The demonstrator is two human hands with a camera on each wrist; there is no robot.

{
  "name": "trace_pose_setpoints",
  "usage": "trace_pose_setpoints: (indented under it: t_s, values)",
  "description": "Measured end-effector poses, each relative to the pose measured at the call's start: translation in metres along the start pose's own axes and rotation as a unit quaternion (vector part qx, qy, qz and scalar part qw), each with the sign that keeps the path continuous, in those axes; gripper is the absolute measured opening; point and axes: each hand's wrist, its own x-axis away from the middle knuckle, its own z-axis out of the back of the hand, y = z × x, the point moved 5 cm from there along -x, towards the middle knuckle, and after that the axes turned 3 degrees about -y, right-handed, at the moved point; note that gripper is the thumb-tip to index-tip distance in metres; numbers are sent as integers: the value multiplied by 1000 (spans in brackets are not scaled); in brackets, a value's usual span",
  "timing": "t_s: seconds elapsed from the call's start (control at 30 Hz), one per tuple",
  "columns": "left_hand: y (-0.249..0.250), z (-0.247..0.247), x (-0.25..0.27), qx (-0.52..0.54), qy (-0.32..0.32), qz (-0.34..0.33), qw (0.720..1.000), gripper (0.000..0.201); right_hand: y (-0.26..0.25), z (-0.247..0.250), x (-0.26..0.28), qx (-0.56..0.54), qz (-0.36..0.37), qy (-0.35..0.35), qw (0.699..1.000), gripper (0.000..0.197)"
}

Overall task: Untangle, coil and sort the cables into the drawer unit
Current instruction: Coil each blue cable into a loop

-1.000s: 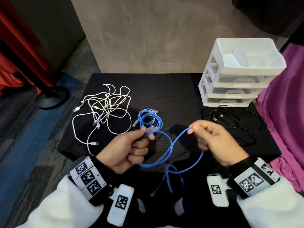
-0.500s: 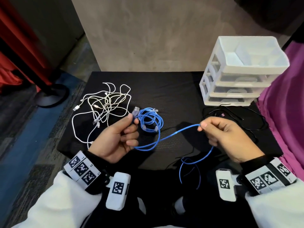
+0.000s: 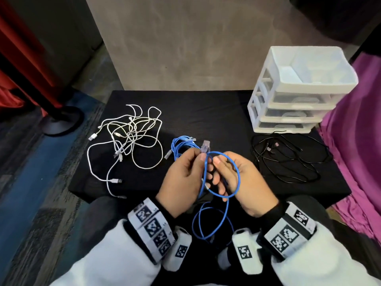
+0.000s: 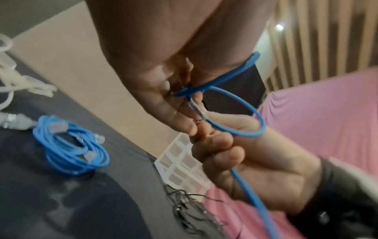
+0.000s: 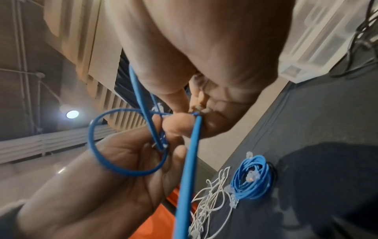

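Both hands hold one blue network cable (image 3: 238, 174) above the table's near edge. My left hand (image 3: 185, 178) pinches it just below its clear plug (image 3: 205, 145). My right hand (image 3: 237, 178) grips a loop of it beside the left; the same loop (image 4: 255, 122) shows in the left wrist view and again (image 5: 114, 165) in the right wrist view. The rest of the cable hangs toward my lap (image 3: 198, 226). A coiled bundle of blue cable (image 3: 181, 148) lies on the black table (image 3: 206, 112) just beyond my hands. The white drawer unit (image 3: 296, 89) stands at the back right, drawers closed.
A tangle of white cables (image 3: 127, 139) lies on the left of the table. Loose black cables (image 3: 288, 159) lie in front of the drawer unit. Purple cloth (image 3: 356, 151) borders the right side; a round stand base (image 3: 61, 120) sits on the floor at left.
My hands have come together from about a forearm apart. The stretched blue cable is now bent into a loop between them, and the plug points up from my left hand.
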Motion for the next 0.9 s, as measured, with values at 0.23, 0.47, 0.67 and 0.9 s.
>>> trace_pose_setpoints:
  t_s: [0.23, 0.47, 0.67, 0.9]
  values:
    - [-4, 13, 3, -225, 44, -96, 969, 16, 10, -6, 5, -5, -56, -14, 998, 27]
    - [2, 20, 3, -250, 128, -107, 954, 16, 8, -17, 10, -151, -123, -9, 981, 70]
    - [-2, 33, 0, -373, 114, -103, 915, 12, 2, -11, 18, -34, -27, 0, 999, 28]
    - [-1, 2, 16, 232, -91, 153, 956, 22, 11, 6, 9, -46, -61, -9, 997, 26]
